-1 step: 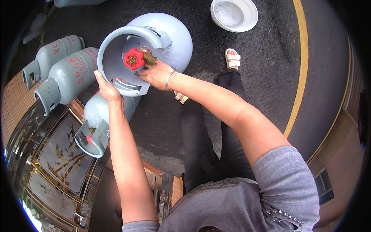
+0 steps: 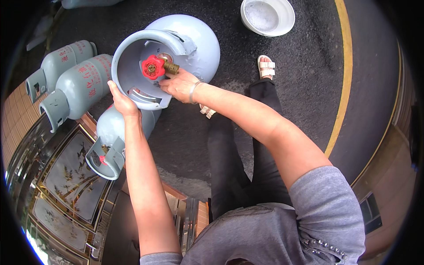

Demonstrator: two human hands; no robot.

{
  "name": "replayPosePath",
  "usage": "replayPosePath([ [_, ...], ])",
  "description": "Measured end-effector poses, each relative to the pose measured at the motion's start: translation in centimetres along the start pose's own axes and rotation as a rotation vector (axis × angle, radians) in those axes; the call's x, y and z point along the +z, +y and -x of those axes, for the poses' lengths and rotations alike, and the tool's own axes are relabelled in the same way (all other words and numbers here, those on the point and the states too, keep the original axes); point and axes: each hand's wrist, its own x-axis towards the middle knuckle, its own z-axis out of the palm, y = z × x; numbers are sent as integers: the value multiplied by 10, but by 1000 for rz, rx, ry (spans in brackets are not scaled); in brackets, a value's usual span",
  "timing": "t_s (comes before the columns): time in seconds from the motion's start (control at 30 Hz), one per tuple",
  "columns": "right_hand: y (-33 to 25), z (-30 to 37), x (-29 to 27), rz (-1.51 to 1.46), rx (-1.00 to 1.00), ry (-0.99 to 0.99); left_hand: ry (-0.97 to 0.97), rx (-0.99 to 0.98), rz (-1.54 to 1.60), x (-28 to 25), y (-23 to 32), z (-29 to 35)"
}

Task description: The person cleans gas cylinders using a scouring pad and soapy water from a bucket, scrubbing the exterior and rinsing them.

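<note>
**Braced cylinder (image 2: 201, 48), easy reach**

Sits just left of the sandals (image 2: 266, 68), collar (image 2: 127, 66) turned to the camera. Looks tilted that way for easy access to the red knob (image 2: 152, 67) and brass valve (image 2: 171, 68).

Left hand (image 2: 125, 102): cupped against the outer rim, probably to steady the weight. One digit out straight, others hidden, so can't tell how tight.

Right hand (image 2: 181, 86): in through the collar's gap, likely the handiest way in. Fingers bunched close together, tips right under the valve. Can't tell if actually pinching anything.

Other cylinders (image 2: 84, 84) lying off to the left. White tub (image 2: 286, 21) of suds (image 2: 260, 15) parked past the sandals, maybe to stay clear of stray feet.
</note>
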Motion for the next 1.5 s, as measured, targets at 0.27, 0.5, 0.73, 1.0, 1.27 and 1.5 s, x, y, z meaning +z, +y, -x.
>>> replayPosePath([
  [0.27,20,47,12,91,-30,277,-1,24,-3,-3,-6,-5],
  [0.5,24,80,25,157,-28,195,-10,39,26,2,-3,0],
  [0.73,-16,43,52,237,50,332,-50,108,-3,-7,-12,-11],
  [1.0,-4,80,40,245,156,316,-22,62,15,-11,-12,-10],
  [1.27,5,75,37,138,172,371,69,113,-160,-6,-9,-8],
  [1.5,66,93,-24,-192,573,674,216,798,-914,25,16,26],
])
